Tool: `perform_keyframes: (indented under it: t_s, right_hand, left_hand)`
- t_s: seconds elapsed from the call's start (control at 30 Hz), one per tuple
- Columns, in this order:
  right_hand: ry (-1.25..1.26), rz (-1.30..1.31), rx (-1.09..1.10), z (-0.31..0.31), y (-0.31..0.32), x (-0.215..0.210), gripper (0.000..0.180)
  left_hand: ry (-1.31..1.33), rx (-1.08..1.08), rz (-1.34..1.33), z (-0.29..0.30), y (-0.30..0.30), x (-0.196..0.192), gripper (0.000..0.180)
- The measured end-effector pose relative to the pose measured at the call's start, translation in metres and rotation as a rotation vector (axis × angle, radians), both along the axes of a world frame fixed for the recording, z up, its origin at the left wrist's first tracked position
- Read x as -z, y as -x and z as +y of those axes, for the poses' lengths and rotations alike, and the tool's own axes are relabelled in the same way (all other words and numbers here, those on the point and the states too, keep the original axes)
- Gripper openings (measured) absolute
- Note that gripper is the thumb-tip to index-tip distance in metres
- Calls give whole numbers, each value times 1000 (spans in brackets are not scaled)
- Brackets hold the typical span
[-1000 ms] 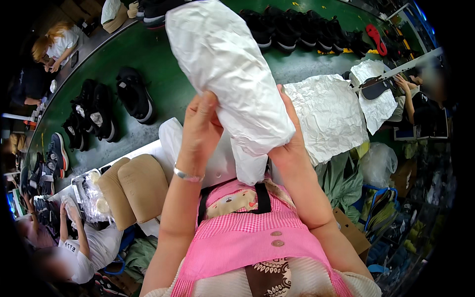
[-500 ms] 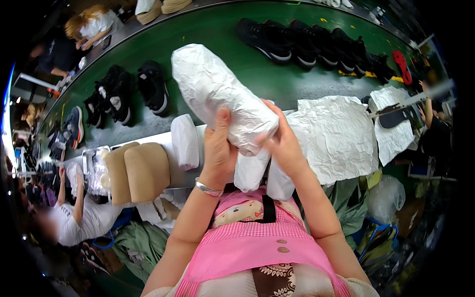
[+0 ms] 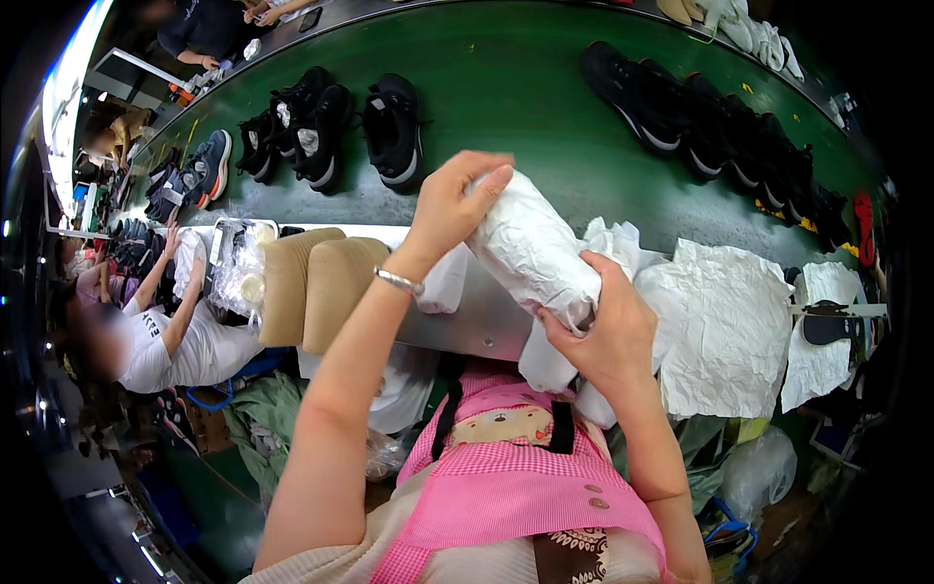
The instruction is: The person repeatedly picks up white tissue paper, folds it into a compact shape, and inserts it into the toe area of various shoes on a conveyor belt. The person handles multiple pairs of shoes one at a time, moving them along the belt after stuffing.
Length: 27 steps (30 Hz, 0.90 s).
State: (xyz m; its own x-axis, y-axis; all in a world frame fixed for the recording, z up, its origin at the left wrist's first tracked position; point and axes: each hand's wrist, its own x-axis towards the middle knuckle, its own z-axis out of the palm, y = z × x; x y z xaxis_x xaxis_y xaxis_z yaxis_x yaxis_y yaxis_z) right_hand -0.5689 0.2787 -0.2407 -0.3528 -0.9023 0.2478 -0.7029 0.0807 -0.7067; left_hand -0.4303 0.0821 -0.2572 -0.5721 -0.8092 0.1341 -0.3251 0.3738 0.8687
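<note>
Fingers (image 3: 486, 185) of your left hand (image 3: 452, 209) and right hand (image 3: 608, 336) grip the paper-wrapped bundle (image 3: 535, 253), steadying both ends above the desk (image 3: 467, 321).

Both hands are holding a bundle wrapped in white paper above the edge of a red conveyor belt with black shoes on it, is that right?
Not quite: the conveyor belt is green, not red, as the head view shows. The rest holds: the left hand and right hand hold the white paper bundle above its edge, and black shoes sit on it.
</note>
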Motion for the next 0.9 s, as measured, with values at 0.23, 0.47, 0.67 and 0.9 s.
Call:
perform_keyframes:
  t_s: [0.23,0.47,0.67,0.9]
  right_hand:
    - [-88,-2,-33,-57,-33,-13,60]
    - [-167,-32,143,-124,-40,8,62]
    - [-300,-211,319,-146,-39,23,62]
    - [-262,-530,339,-155,-4,20,62]
  left_hand:
    - [-114,-53,-640,-100,-63,50,40]
    - [355,-375,-772,-270,-139,116,79]
    - [236,-346,-616,-310,-103,153,37]
    - [60,-74,-849,-229,-19,132,50]
